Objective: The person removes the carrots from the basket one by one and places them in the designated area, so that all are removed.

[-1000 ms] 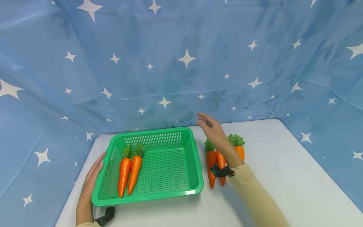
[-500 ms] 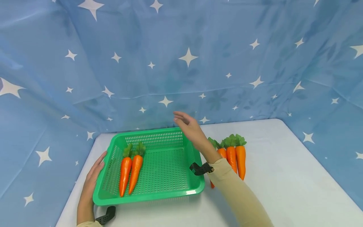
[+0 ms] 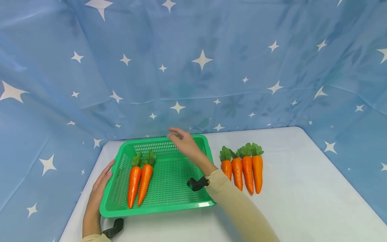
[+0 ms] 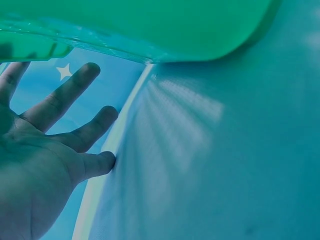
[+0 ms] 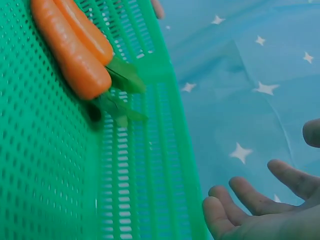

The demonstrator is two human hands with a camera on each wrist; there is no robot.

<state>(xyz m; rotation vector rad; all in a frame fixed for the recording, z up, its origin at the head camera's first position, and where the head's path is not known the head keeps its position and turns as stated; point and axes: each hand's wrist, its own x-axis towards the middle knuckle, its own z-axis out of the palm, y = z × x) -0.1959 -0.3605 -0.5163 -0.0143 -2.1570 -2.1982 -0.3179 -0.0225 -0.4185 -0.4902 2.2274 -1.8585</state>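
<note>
1. The head view looks forward and down from the near side, farthest back, taking in the green basket (image 3: 169,181), the left hand (image 3: 98,187), the right hand (image 3: 185,144), the white tabletop (image 3: 302,188) and the starry curtain (image 3: 229,50).
2. The left wrist view sits low and close, facing past the left hand, the basket overhead in its frame.
3. The right wrist view looks down into the basket from close by, its picture tilted.
4. Head and right wrist views share the two carrots (image 3: 134,188) inside; all three share the basket and curtain.

Two orange carrots (image 3: 145,182) inside a green perforated basket (image 3: 172,183), four carrots (image 3: 247,169) beside it.
</note>
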